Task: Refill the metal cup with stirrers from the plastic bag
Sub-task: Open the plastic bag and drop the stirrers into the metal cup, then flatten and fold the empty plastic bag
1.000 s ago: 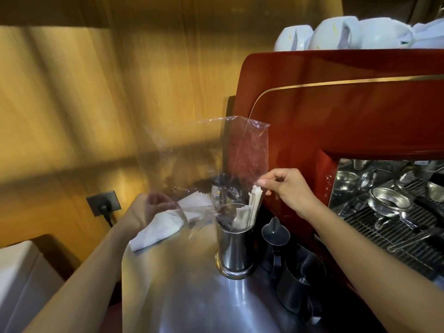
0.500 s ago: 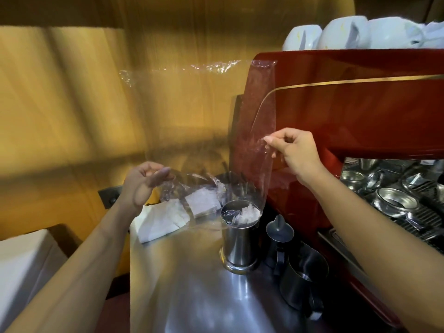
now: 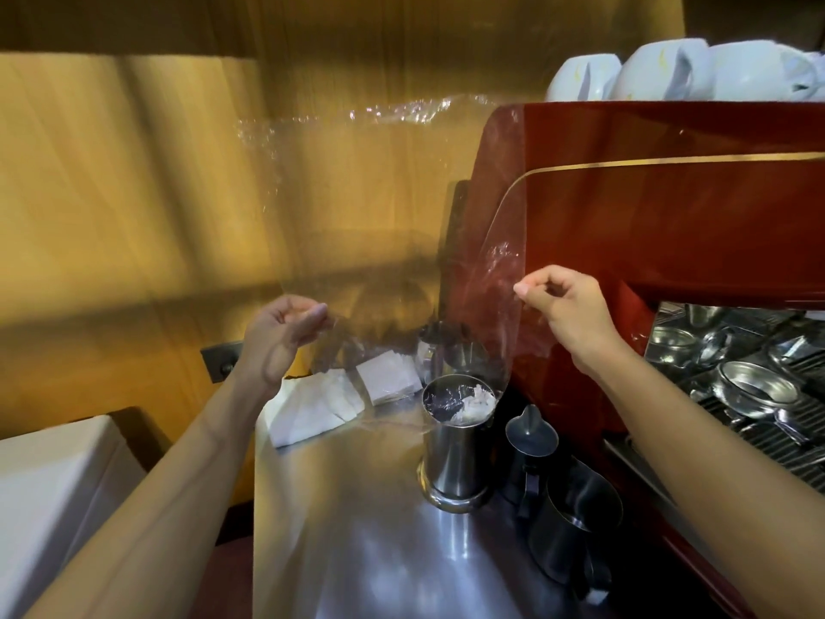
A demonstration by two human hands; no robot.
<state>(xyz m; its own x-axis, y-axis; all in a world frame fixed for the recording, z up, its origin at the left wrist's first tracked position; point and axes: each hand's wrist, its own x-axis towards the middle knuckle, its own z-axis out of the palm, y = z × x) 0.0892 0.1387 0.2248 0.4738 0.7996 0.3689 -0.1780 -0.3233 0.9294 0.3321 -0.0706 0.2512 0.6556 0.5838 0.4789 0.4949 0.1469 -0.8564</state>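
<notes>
A tall metal cup (image 3: pixel 456 457) stands on the steel counter (image 3: pixel 357 529), with pale stirrers (image 3: pixel 475 402) showing inside its mouth. Above it hangs a clear plastic bag (image 3: pixel 393 225), held upside down with its open end at the cup's rim; it looks empty. My left hand (image 3: pixel 281 337) pinches the bag's left edge. My right hand (image 3: pixel 567 310) pinches its right edge, in front of the red machine.
A red espresso machine (image 3: pixel 669 207) stands at the right, white cups (image 3: pixel 669 69) on top, drip tray (image 3: pixel 759 395) below. Two steel milk jugs (image 3: pixel 567 524) sit right of the cup. White napkins (image 3: pixel 321 404) lie behind it. A wall socket (image 3: pixel 221 359) is at the left.
Both hands lifted the bag upward over the cup; the stirrers that stuck out of the cup a second ago now sit down inside it. My right hand rose from the cup's rim.
</notes>
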